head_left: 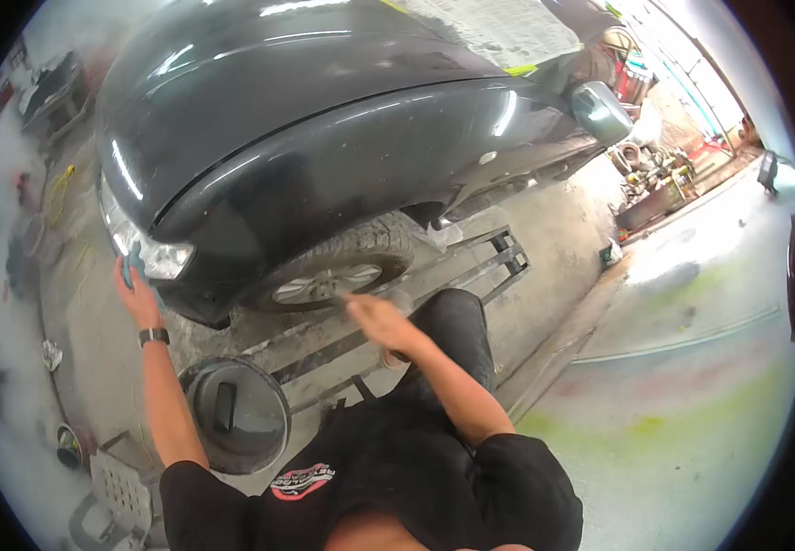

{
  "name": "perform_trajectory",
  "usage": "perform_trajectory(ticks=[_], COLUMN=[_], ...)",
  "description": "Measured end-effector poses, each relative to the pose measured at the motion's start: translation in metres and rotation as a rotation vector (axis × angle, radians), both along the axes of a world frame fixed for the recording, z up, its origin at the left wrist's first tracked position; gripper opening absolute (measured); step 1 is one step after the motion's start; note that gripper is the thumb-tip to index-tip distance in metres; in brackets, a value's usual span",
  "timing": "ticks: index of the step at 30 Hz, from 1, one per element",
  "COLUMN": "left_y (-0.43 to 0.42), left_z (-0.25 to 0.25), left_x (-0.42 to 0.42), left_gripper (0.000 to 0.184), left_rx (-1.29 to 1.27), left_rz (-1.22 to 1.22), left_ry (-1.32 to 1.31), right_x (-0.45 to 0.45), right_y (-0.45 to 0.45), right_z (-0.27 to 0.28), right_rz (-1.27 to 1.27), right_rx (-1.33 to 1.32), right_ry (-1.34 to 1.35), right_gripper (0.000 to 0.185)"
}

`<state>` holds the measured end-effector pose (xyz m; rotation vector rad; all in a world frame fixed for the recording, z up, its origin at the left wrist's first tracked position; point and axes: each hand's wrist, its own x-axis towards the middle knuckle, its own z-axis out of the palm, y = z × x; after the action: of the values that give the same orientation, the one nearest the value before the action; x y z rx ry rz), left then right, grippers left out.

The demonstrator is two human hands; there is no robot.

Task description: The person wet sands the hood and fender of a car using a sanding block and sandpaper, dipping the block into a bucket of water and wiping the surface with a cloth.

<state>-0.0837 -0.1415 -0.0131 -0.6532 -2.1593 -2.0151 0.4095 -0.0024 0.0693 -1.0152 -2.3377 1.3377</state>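
A dark vehicle (324, 156) fills the upper middle of the head view. At its front corner, my left hand (136, 296) holds a bluish-grey piece (132, 264) against the edge of the headlight (169, 259). A watch is on that wrist. My right hand (377, 321) is raised in front of the front wheel (327, 283), above my bent knee; its fingers are blurred, and I cannot make out whether they hold anything. A round dark basin (237, 436) with a black block (225, 407) in it stands on the floor between my arms.
A metal frame (507, 253) lies on the floor beside the wheel. The side mirror (601, 113) juts out at the upper right. Piled parts (654, 179) sit farther back. A perforated seat (122, 491) is at the lower left, and a paint-marked wall (673, 395) at the right.
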Motion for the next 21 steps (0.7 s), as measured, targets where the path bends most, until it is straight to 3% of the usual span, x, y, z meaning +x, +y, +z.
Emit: perform_trajectory(ticks=[2, 6, 7, 9, 11, 15, 20, 21], left_y=[-0.037, -0.154, -0.170, -0.205, -0.224, -0.233, -0.202, -0.200], left_z=[-0.011, -0.043, -0.017, -0.020, -0.014, -0.011, -0.001, 0.009], left_x=[0.016, 0.071, 0.101, 0.135, 0.171, 0.231, 0.288, 0.295], left_gripper=[0.038, 0.036, 0.038, 0.040, 0.039, 0.046, 0.045, 0.042], left_rx=[-0.054, -0.041, -0.042, 0.052, 0.163, 0.243, 0.326, 0.200], left_rz=[-0.085, -0.058, -0.060, 0.052, 0.091, -0.101, -0.339, -0.296], left_ry=[-0.129, -0.382, -0.422, -0.611, -0.808, -0.840, -0.803, -0.784], right_x=[0.018, -0.023, -0.041, -0.085, -0.118, -0.141, -0.130, -0.128], right_y=[0.009, 0.013, 0.010, -0.023, -0.052, -0.106, -0.127, -0.129], right_z=[0.019, 0.021, 0.026, 0.037, 0.021, -0.020, -0.038, -0.049], right_rz=[-0.115, 0.006, 0.037, 0.106, 0.243, 0.397, 0.377, 0.388], right_rx=[-0.120, 0.029, -0.068, -0.234, -0.286, -0.508, -0.811, -0.810], right_ry=[-0.111, 0.119, -0.006, -0.129, 0.029, -0.035, 0.039, 0.054], right_gripper=[0.055, 0.047, 0.046, 0.049, 0.050, 0.052, 0.046, 0.044])
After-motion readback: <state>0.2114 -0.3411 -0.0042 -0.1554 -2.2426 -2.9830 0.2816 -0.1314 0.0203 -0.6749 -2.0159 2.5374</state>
